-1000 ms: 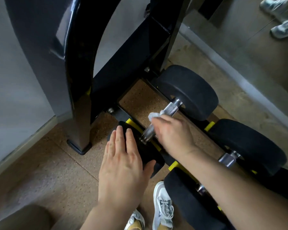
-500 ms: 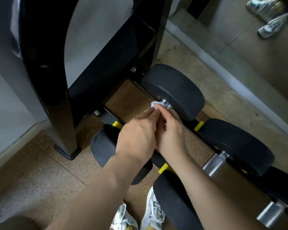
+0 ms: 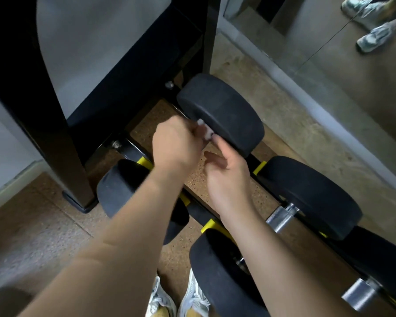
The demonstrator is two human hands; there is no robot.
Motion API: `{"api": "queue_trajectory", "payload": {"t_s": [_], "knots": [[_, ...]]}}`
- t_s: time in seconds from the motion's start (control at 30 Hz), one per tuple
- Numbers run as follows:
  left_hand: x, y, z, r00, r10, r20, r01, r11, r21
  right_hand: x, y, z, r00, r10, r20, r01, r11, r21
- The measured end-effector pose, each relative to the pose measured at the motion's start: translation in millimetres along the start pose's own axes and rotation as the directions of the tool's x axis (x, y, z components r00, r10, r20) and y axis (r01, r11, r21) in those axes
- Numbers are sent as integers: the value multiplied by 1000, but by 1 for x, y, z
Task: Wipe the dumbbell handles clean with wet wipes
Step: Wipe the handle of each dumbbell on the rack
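Item: wet wipe (image 3: 203,131), a white scrap bunched at the far end of the dumbbell handle, against the far head (image 3: 222,110).
Handle: hidden under both hands; axis runs from the near head (image 3: 121,186) up-right.
Holder: left hand (image 3: 177,147), curled round the wipe.
Spare: right hand (image 3: 229,179), slack, forefinger beside the wipe.

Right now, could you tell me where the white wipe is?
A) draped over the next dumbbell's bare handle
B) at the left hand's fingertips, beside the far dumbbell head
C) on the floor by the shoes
B: the wet wipe is a white wad at the left hand, beside the black dumbbell head.
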State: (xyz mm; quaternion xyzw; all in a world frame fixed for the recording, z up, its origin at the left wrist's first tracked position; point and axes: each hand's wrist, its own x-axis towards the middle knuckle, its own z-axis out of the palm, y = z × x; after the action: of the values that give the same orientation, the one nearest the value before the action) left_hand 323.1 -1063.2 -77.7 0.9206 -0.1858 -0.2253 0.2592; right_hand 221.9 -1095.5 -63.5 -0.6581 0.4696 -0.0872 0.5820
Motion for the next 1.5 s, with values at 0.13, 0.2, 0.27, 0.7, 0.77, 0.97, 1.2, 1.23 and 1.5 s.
{"api": "queue_trajectory", "payload": {"t_s": [0.13, 0.2, 0.27, 0.7, 0.77, 0.97, 1.2, 1.23, 1.5], "knots": [[-43, -2, 13, 953, 299, 42, -293, 884, 365, -3, -1, -4, 990, 134, 36, -138, 934, 329], [-37, -7, 10, 964, 262, 47, -262, 907, 330, -3, -1, -5, 978, 176, 110, -206, 884, 420], [-27, -2, 6, 983, 175, -58, -157, 961, 229, 1, -2, -2, 978, 193, 79, -209, 895, 395], [-45, 2, 9, 948, 265, 179, -319, 808, 495, 14, -8, -3, 869, 485, 103, -435, 646, 628], [-51, -11, 3, 914, 319, 249, -402, 787, 467, 18, -9, 0, 843, 533, 69, -429, 592, 682], [-56, -12, -21, 894, 343, 289, -407, 891, 200, 10, -13, 22, 826, 548, -130, -317, 643, 697], [-56, -28, -47, 855, 375, 358, -350, 927, -134, -2, -8, 38, 917, 281, -282, -137, 888, 439], [-55, -31, -48, 843, 395, 366, -360, 919, -164, -4, -4, 40, 926, 259, -276, -126, 898, 423], [-48, -52, -45, 832, 442, 336, -443, 893, -78, -5, 19, 57, 910, 56, -410, -4, 992, 126]]}}
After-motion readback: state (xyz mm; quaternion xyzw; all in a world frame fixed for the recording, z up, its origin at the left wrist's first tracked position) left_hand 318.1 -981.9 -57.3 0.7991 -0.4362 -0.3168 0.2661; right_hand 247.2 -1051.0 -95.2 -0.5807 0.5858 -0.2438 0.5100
